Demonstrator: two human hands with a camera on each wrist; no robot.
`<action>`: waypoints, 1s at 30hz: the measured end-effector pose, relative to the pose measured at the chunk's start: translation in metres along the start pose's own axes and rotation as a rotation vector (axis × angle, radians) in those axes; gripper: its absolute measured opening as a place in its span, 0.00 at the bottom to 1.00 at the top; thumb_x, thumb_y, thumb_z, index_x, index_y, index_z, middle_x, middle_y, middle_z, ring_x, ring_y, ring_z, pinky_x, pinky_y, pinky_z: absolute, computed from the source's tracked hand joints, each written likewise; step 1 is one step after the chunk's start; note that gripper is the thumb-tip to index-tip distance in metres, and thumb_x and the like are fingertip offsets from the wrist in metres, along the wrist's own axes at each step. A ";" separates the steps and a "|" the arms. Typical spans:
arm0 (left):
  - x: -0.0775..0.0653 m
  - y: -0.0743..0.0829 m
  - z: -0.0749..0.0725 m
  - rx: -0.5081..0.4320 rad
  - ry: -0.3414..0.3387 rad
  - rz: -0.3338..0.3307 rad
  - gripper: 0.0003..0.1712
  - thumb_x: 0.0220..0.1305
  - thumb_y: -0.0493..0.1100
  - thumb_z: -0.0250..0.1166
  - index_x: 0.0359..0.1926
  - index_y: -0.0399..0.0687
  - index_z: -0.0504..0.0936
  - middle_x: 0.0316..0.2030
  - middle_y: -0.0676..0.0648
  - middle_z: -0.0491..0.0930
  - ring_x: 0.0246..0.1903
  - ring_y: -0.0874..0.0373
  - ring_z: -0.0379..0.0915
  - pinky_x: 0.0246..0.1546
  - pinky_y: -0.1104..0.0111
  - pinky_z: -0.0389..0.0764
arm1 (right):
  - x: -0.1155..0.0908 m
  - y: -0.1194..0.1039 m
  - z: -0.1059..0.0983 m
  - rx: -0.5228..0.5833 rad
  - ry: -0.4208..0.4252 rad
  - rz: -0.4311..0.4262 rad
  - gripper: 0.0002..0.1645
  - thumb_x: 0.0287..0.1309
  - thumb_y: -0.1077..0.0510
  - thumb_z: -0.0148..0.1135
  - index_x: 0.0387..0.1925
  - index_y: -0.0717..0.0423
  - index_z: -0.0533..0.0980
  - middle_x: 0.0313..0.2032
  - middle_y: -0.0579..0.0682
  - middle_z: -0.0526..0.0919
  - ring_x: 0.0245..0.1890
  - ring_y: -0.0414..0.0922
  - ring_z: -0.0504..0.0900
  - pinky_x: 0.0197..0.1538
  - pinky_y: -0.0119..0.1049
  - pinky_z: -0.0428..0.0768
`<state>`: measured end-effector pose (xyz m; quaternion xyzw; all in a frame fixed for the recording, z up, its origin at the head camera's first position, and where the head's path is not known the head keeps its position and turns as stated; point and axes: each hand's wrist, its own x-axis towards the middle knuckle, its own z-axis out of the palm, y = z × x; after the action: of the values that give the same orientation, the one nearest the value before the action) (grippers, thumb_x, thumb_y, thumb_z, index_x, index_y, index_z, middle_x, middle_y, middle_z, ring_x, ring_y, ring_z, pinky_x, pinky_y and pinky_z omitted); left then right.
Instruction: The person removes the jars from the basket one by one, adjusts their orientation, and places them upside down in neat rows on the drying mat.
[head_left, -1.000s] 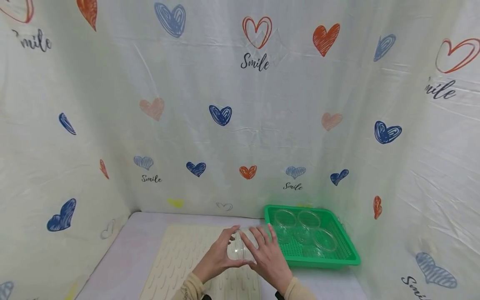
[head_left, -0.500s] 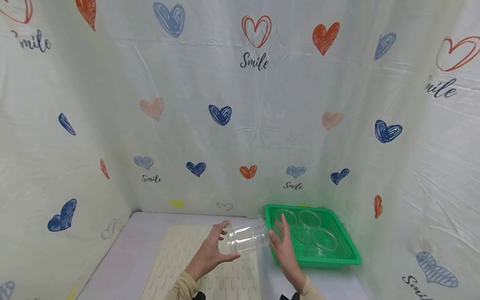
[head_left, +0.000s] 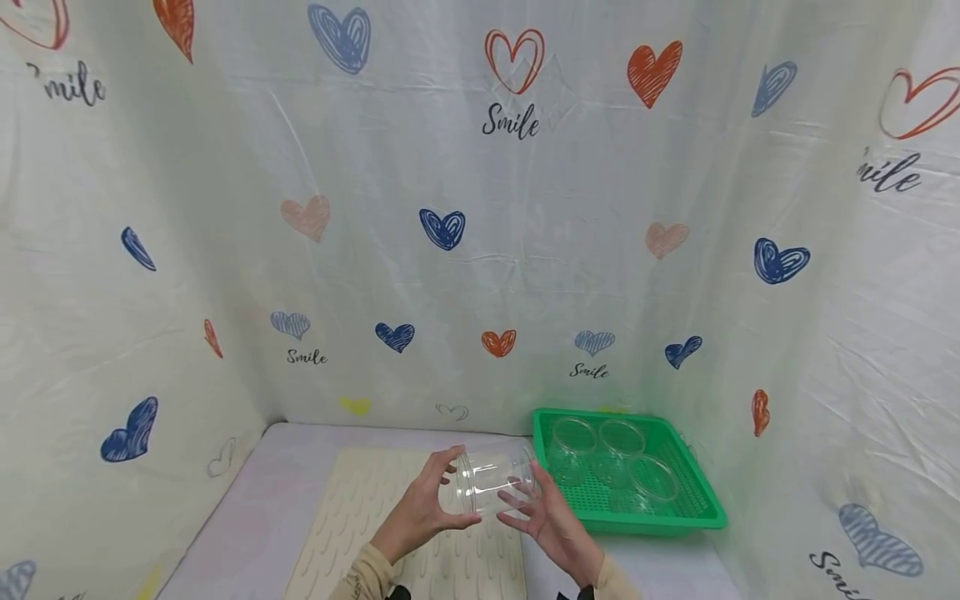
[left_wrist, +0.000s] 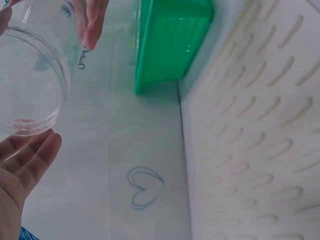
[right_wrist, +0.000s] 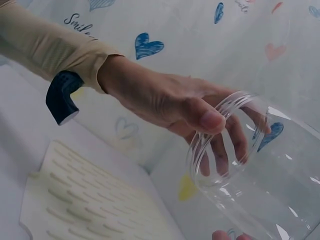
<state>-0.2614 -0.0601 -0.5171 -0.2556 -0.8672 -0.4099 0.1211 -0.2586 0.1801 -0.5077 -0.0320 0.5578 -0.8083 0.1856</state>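
Observation:
A clear glass jar (head_left: pixel 487 477) lies on its side in the air over the ribbed mat, its threaded mouth toward the left. My left hand (head_left: pixel 420 506) grips it round the mouth end, thumb below and fingers above in the head view. At the base end my right hand (head_left: pixel 555 523) holds the jar, with fingers on both sides of the glass. The left wrist view looks at the jar's round rim (left_wrist: pixel 64 75) close up. From the right wrist view, the left thumb presses the threaded neck (right_wrist: pixel 232 107) and the left fingers curl behind the glass.
A green plastic basket (head_left: pixel 637 527) stands at the back right of the table, with three clear jars (head_left: pixel 654 479) upright in it. A cream ribbed mat (head_left: pixel 337 517) covers the table's middle. Curtains with printed hearts (head_left: pixel 442 229) enclose the back and sides.
The jar has turned from nearly end-on to lying sideways. My right hand came off it half a second ago, fingers spread, and now holds its base end. The left hand keeps its grip.

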 end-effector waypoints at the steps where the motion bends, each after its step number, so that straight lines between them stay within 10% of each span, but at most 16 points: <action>1: 0.000 -0.001 0.000 0.000 0.000 -0.001 0.56 0.45 0.74 0.68 0.71 0.72 0.51 0.64 0.49 0.64 0.52 0.51 0.74 0.42 0.62 0.82 | 0.001 0.000 0.000 -0.004 0.004 0.000 0.55 0.69 0.32 0.41 0.73 0.50 0.21 0.71 0.76 0.34 0.69 0.69 0.58 0.58 0.57 0.75; 12: -0.010 -0.011 -0.007 0.005 0.034 -0.022 0.59 0.46 0.73 0.68 0.74 0.69 0.48 0.68 0.53 0.60 0.59 0.50 0.71 0.49 0.57 0.80 | 0.012 0.000 0.012 -0.080 0.001 -0.076 0.49 0.71 0.38 0.45 0.74 0.53 0.30 0.72 0.70 0.43 0.67 0.66 0.62 0.58 0.54 0.76; 20: -0.028 -0.025 -0.013 0.079 0.135 -0.162 0.63 0.47 0.74 0.66 0.76 0.65 0.41 0.72 0.48 0.56 0.65 0.47 0.65 0.55 0.49 0.76 | 0.047 0.007 0.033 -0.269 0.151 -0.223 0.47 0.65 0.43 0.57 0.73 0.51 0.44 0.67 0.69 0.57 0.62 0.63 0.70 0.52 0.53 0.80; 30: -0.096 -0.074 0.007 0.335 -0.020 -0.447 0.38 0.56 0.69 0.63 0.51 0.40 0.79 0.55 0.29 0.70 0.52 0.28 0.69 0.41 0.37 0.75 | 0.108 0.040 0.056 -0.713 0.331 -0.416 0.49 0.50 0.39 0.72 0.66 0.51 0.58 0.67 0.60 0.61 0.62 0.62 0.68 0.52 0.54 0.78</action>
<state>-0.2210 -0.1276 -0.6099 -0.0383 -0.9589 -0.2746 0.0596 -0.3340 0.0816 -0.5395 -0.0757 0.8057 -0.5797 -0.0955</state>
